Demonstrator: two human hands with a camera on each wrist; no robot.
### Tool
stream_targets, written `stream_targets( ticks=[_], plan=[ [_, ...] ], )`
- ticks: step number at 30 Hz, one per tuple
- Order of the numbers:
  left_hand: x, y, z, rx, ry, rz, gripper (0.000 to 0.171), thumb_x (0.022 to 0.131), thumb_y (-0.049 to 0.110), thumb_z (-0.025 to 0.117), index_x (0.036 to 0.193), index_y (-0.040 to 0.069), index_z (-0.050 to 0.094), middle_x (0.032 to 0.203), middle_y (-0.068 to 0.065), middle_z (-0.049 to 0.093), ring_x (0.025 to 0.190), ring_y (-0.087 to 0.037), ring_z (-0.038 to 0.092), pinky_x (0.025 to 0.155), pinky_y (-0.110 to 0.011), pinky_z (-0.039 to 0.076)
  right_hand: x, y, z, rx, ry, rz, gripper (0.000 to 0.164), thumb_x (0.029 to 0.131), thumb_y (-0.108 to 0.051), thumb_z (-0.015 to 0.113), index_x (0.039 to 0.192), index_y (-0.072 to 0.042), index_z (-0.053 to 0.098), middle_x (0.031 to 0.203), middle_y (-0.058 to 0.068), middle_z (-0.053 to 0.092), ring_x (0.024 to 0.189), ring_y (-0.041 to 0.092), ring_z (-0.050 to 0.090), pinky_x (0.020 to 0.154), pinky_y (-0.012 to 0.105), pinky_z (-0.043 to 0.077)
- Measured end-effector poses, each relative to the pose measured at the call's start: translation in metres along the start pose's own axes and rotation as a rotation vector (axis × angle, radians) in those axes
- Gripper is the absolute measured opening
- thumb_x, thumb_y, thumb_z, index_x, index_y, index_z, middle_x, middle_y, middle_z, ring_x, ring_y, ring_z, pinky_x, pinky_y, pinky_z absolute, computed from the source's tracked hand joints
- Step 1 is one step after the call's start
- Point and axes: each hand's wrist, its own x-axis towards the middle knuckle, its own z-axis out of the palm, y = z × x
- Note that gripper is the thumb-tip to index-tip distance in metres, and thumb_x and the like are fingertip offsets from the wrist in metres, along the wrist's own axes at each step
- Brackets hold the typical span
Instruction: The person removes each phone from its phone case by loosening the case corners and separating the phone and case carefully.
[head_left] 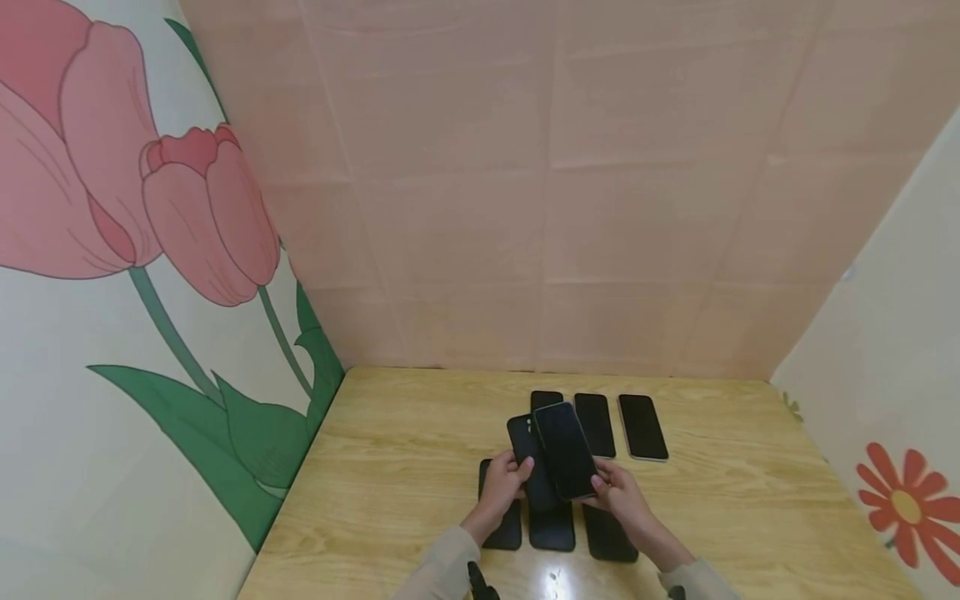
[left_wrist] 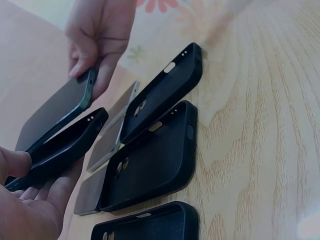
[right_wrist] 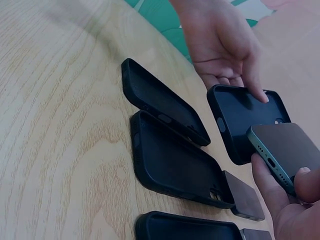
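My left hand (head_left: 498,493) holds a black phone case (right_wrist: 231,112), thumb on its inside and fingers beneath; the case's hollow side faces up. Pinched by its lower end in my right hand (head_left: 624,495) is a phone (head_left: 566,452) with a dark screen and a greenish edge (right_wrist: 272,162). The phone is tilted over the held case, overlapping it in the head view and not seated in it. Below the hands, three more black cases lie hollow side up: a left one (head_left: 510,533), a middle one (head_left: 552,533) and a right one (head_left: 611,540).
Behind the hands, a row of three dark-screened phones lies on the wooden table (head_left: 405,467): a left phone (head_left: 546,398) partly hidden, a middle phone (head_left: 595,423) and a right phone (head_left: 642,427). A pinkish wall (head_left: 480,208) stands at the table's back edge, with painted walls at both sides.
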Motion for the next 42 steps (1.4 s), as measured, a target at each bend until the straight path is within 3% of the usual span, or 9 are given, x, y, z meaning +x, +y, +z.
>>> stream_targets(
  ticks=[10,22,31,36,42],
  plan=[
    [0.001,-0.001,0.001,0.002,-0.01,0.0,0.027,0.1,0.019,0.06,0.112,-0.006,0.063,0.093,-0.013,0.072,0.078,-0.021,0.069,0.064,-0.034,0.057,-0.001,-0.002,-0.008,-0.015,0.077,0.04,0.039,0.102,0.012,0.029,0.14,0.022,0.028,0.131,0.043,0.046,0.108,0.039,0.062,0.086,0.044,0.054],
    [-0.002,-0.005,0.001,-0.03,-0.032,-0.017,0.028,0.101,0.019,0.059,0.114,-0.006,0.063,0.094,-0.013,0.072,0.081,-0.02,0.07,0.068,-0.035,0.058,-0.003,-0.006,-0.02,-0.053,0.068,0.05,0.042,0.101,0.012,0.026,0.142,0.022,0.026,0.134,0.043,0.044,0.111,0.037,0.06,0.087,0.045,0.054],
    [-0.005,0.0,0.001,0.012,-0.022,-0.02,0.027,0.101,0.015,0.057,0.114,-0.009,0.061,0.095,-0.018,0.071,0.085,-0.032,0.07,0.071,-0.043,0.058,0.0,-0.003,-0.035,-0.082,0.097,0.042,0.042,0.101,0.014,0.026,0.142,0.023,0.023,0.133,0.045,0.042,0.109,0.034,0.062,0.086,0.042,0.055],
    [-0.004,0.0,0.0,0.004,-0.032,-0.025,0.028,0.101,0.019,0.059,0.114,-0.006,0.063,0.095,-0.015,0.072,0.085,-0.029,0.07,0.071,-0.042,0.058,0.001,-0.002,-0.047,-0.105,0.118,0.039,0.042,0.102,0.012,0.027,0.142,0.023,0.022,0.134,0.045,0.041,0.103,0.024,0.065,0.085,0.041,0.055],
    [-0.006,0.001,-0.002,-0.012,-0.035,-0.029,0.028,0.1,0.018,0.06,0.114,-0.006,0.063,0.095,-0.015,0.072,0.085,-0.027,0.07,0.071,-0.041,0.058,0.0,-0.004,-0.059,-0.108,0.131,0.045,0.041,0.104,0.009,0.026,0.143,0.023,0.02,0.134,0.044,0.043,0.099,0.026,0.067,0.088,0.044,0.053]
  ],
)
